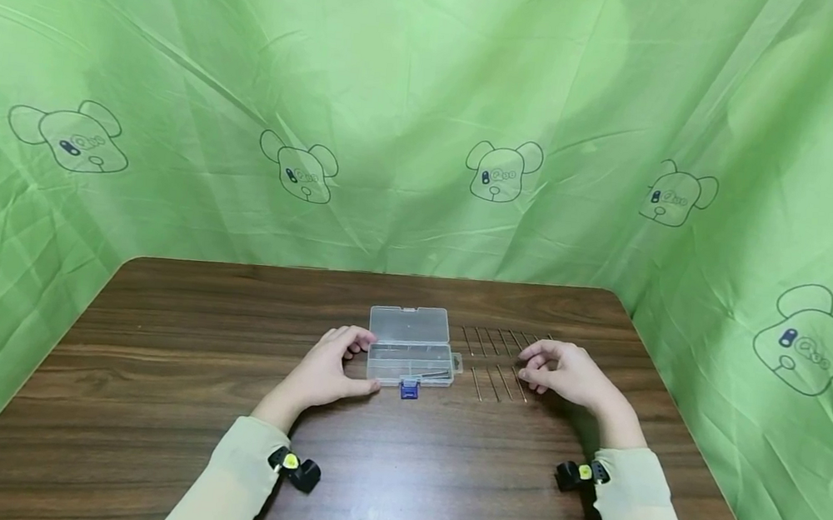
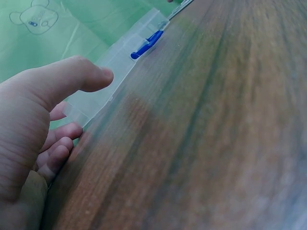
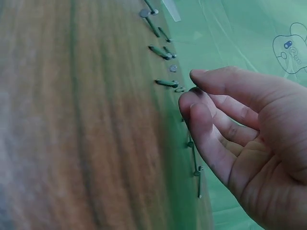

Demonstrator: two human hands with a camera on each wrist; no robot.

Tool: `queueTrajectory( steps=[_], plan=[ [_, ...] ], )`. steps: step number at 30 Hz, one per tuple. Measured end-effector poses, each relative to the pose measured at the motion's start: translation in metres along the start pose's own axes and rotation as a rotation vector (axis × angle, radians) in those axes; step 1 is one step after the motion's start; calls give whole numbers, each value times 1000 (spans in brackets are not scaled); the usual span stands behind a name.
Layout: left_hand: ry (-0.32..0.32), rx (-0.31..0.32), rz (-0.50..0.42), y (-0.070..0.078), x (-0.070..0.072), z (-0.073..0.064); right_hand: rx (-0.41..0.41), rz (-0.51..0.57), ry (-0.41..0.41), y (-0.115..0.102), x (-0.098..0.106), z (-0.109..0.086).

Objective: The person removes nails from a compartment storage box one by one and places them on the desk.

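A clear plastic box point(image 1: 407, 357) lies with its lid point(image 1: 408, 326) tipped back and its blue latch point(image 1: 409, 390) toward me. My left hand point(image 1: 326, 368) holds the box's left end, thumb at the front corner and fingers behind. Several nails point(image 1: 436, 374) lie in the front compartment. To the right of the box, more nails point(image 1: 501, 384) lie on the table in two rows. Over the right end of these rows is my right hand point(image 1: 564, 375), fingers bent, with a gap between thumb and index finger; no nail shows between them in the right wrist view.
The brown wood-grain table point(image 1: 147, 401) has rounded far corners. Green cloth point(image 1: 403, 83) printed with bear heads hangs behind it and along the sides. Each wrist wears a small black camera point(image 1: 304, 475).
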State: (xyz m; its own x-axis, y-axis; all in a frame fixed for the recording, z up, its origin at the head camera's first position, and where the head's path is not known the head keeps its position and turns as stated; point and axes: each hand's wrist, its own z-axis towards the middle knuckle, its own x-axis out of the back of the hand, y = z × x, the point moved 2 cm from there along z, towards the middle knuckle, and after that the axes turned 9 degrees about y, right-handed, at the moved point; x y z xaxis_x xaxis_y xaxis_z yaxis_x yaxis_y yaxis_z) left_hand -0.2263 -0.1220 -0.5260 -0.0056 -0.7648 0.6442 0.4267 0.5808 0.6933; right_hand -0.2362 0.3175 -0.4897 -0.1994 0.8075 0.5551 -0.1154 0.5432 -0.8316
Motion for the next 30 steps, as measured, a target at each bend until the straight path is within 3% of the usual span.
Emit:
queueTrajectory(
  steps=[8, 15, 23, 30],
  plan=[
    [-2, 8, -4, 0, 1, 0, 75, -40, 44, -19, 2, 0],
    [-12, 10, -4, 1, 1, 0, 176, -95, 88, -51, -7, 0],
    [-14, 17, -1, 3, 1, -2, 271, -100, 31, -88, -30, 14],
    [-8, 11, -5, 3, 3, -2, 289, -55, -56, -109, -54, 32]
  ],
)
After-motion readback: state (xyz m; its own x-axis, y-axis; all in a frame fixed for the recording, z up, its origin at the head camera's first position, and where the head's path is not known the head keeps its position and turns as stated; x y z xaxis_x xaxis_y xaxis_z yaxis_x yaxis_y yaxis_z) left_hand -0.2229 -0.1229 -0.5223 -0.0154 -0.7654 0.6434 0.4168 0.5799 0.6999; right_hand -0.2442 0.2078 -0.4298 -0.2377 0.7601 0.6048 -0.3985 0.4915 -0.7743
